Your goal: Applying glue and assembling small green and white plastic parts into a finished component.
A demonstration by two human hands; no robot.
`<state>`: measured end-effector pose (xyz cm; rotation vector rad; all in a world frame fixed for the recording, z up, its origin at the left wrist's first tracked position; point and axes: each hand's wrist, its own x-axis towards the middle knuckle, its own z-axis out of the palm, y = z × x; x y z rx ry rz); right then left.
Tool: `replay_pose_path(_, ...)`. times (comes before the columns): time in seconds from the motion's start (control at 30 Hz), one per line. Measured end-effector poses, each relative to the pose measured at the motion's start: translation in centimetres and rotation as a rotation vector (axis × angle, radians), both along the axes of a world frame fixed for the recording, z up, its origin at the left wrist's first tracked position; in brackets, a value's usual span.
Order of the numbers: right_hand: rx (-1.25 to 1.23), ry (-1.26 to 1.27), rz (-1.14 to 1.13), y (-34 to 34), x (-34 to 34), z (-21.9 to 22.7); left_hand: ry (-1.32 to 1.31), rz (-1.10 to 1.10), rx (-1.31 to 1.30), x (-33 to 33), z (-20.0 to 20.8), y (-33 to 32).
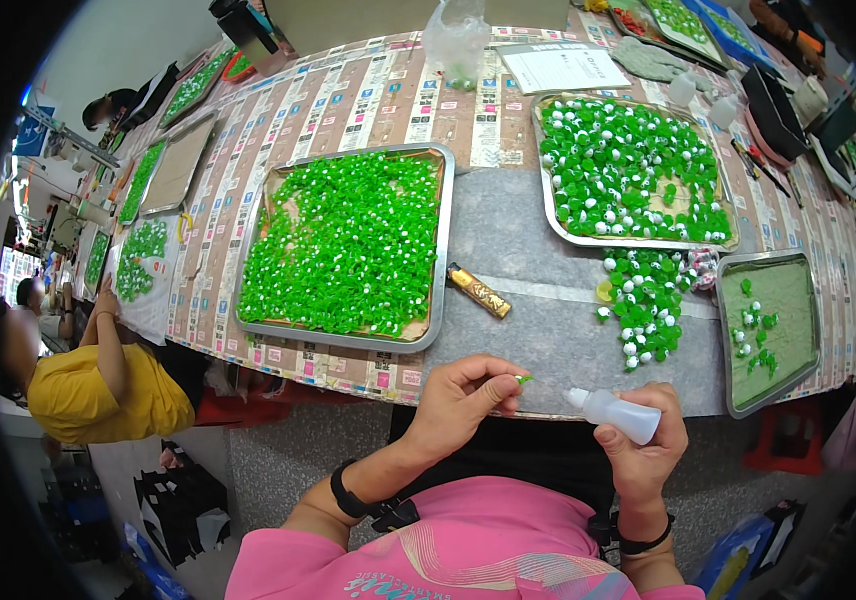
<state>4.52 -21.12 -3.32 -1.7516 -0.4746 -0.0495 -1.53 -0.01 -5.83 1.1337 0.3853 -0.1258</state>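
My left hand (463,402) pinches a tiny green piece (522,379) between thumb and forefinger at the table's front edge. In my right hand (645,445) is a white squeeze bottle (621,414), tilted so its nozzle points left toward that piece, a short gap apart. Beyond my left hand lies a metal tray (445,220) full of small green pieces with white dots. A loose pile of green pieces with white balls (645,310) rests on the grey sheet beyond the bottle.
Farther right, another metal tray (548,200) holds green pieces with white balls. A smaller tray (793,345) carries a few. A gold-and-black lighter-like tube (479,290) lies between trays. A plastic bag (455,40) stands behind. At left sits a person in yellow (113,390).
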Motion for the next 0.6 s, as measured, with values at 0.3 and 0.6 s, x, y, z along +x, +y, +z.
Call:
replay_pose_path(0.3, -0.039, 0.005, 0.02, 0.15, 0.2, -0.17, -0.009, -0.009, 0.0, -0.02, -0.14, 0.07)
replay_pose_path(0.6, 0.063, 0.123, -0.032, 0.13, 0.36, -0.89, 0.021, 0.021, -0.011, 0.18, 0.31, 0.03)
